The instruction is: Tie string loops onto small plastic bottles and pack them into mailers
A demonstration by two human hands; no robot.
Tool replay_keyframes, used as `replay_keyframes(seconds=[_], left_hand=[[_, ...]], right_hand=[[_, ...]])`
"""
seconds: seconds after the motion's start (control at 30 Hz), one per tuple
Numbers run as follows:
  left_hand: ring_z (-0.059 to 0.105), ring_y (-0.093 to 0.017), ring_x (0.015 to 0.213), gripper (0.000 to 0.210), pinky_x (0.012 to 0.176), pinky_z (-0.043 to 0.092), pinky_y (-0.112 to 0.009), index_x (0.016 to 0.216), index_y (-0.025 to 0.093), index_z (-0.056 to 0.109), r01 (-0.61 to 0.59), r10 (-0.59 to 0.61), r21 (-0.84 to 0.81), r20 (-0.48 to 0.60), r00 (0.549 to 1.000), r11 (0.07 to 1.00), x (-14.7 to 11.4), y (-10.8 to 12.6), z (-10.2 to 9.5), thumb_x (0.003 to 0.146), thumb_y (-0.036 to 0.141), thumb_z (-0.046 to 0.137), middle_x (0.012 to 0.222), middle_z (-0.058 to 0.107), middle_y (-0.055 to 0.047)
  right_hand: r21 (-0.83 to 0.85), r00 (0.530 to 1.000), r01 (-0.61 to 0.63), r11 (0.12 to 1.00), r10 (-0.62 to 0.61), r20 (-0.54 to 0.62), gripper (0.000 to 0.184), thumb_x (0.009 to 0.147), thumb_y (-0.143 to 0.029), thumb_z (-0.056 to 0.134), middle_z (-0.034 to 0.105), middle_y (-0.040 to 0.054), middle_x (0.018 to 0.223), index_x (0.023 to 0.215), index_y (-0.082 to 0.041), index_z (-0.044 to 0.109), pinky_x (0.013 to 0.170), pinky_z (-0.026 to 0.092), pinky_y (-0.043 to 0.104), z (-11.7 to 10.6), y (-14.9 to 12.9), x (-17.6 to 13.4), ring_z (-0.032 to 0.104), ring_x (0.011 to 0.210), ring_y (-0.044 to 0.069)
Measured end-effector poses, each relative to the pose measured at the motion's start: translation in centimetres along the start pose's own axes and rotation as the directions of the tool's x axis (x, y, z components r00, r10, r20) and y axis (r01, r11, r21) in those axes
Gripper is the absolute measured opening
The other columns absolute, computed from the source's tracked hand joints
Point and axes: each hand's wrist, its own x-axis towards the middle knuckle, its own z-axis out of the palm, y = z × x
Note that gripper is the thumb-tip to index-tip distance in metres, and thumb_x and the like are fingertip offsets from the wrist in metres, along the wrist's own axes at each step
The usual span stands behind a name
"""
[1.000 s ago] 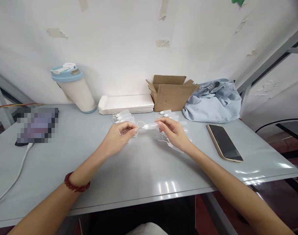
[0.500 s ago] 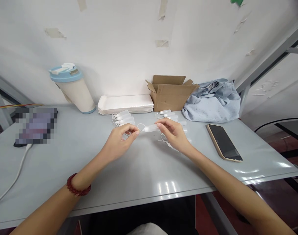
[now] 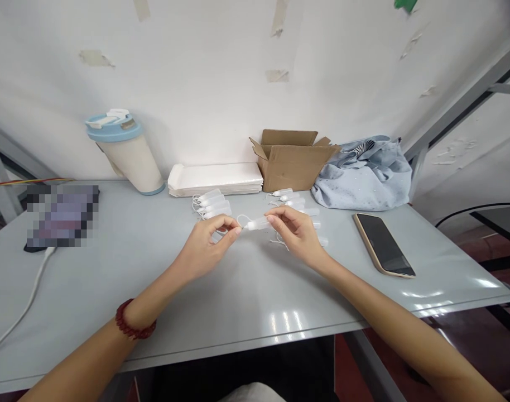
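Note:
Between my hands is a small translucent squeeze bottle (image 3: pixel 257 224) with a thin needle-like tip and a looped white cord. My right hand (image 3: pixel 296 231) pinches the bottle's right end between thumb and fingers. At its left end, the thumb and forefinger of my left hand (image 3: pixel 208 243) are closed on the thin tip; exactly what they grip there is too small to see. Behind my left hand lies a group of similar bottles (image 3: pixel 213 205) with white cords. More of these bottles (image 3: pixel 292 200) lie in a row behind and partly under my right hand.
Along the wall stand a cream tumbler (image 3: pixel 131 159) with a blue lid, a stack of white envelopes (image 3: pixel 217 177), an open cardboard box (image 3: pixel 292 167) and a light blue cloth bag (image 3: pixel 366 178). A phone (image 3: pixel 384 244) lies at right, a blurred-out device (image 3: pixel 65 215) with a cable (image 3: pixel 33 296) at left.
Both hands keep their pinch on the bottle and have shifted only slightly. The gap between the left fingertips and the bottle looks a little smaller.

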Motion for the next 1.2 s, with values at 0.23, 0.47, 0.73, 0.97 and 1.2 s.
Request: replay_keyframes(seconds=[0.23,0.47,0.73,0.97,1.2], left_hand=[[0.058,-0.019,0.084,0.02,0.066,0.043,-0.027,0.081,0.02,0.062,0.023,-0.023,-0.03,0.004,1.0,0.999,0.1,0.1,-0.1,0.085,0.038,0.052,0.086,0.066,-0.002],[0.062,-0.02,0.079,0.027,0.07,0.048,-0.028,0.079,0.019,0.066,0.096,-0.101,-0.078,-0.05,0.994,0.992,0.6,0.5,-0.6,0.083,0.042,0.054,0.077,0.068,-0.003],[0.061,-0.018,0.077,0.026,0.07,0.047,-0.027,0.079,0.019,0.066,0.085,-0.086,-0.079,-0.018,0.996,0.993,0.5,0.8,-0.5,0.084,0.041,0.053,0.077,0.066,-0.002],[0.058,-0.016,0.07,0.025,0.067,0.045,-0.026,0.07,0.019,0.062,0.045,-0.043,-0.056,0.038,0.998,0.997,0.3,0.5,-0.4,0.084,0.038,0.053,0.069,0.062,0.0],[0.058,-0.016,0.066,0.024,0.065,0.045,-0.027,0.069,0.019,0.063,0.038,-0.036,-0.023,0.084,0.996,0.999,0.5,0.4,-1.0,0.081,0.037,0.053,0.066,0.062,0.0]], right_hand=[[-0.017,0.999,0.039,0.999,-0.039,0.007,0.017,0.089,-0.033,0.055,0.06,0.0015,0.074,0.085,-0.018,0.063,0.061,0.04,0.027,0.1,-0.1,-0.1,0.051,0.066,0.012],[0.052,0.998,-0.042,0.998,0.044,-0.038,0.021,0.088,-0.038,0.057,0.062,0.002,0.077,0.085,-0.019,0.064,0.062,0.042,0.026,-0.4,-0.1,0.3,0.054,0.068,0.012],[0.047,0.999,-0.042,0.998,0.043,-0.014,0.022,0.087,-0.039,0.057,0.062,0.0024,0.077,0.084,-0.018,0.064,0.062,0.041,0.026,-0.4,-0.1,0.4,0.053,0.068,0.012],[0.009,0.998,-0.049,0.999,0.049,0.039,0.024,0.087,-0.041,0.057,0.059,0.0009,0.069,0.083,-0.017,0.063,0.055,0.037,0.025,0.1,0.2,0.1,0.051,0.062,0.012],[-0.081,0.992,-0.01,0.997,0.02,0.125,0.019,0.091,-0.033,0.051,0.063,0.0016,0.072,0.089,-0.018,0.062,0.056,0.039,0.025,0.8,0.0,-0.6,0.055,0.064,0.012]])
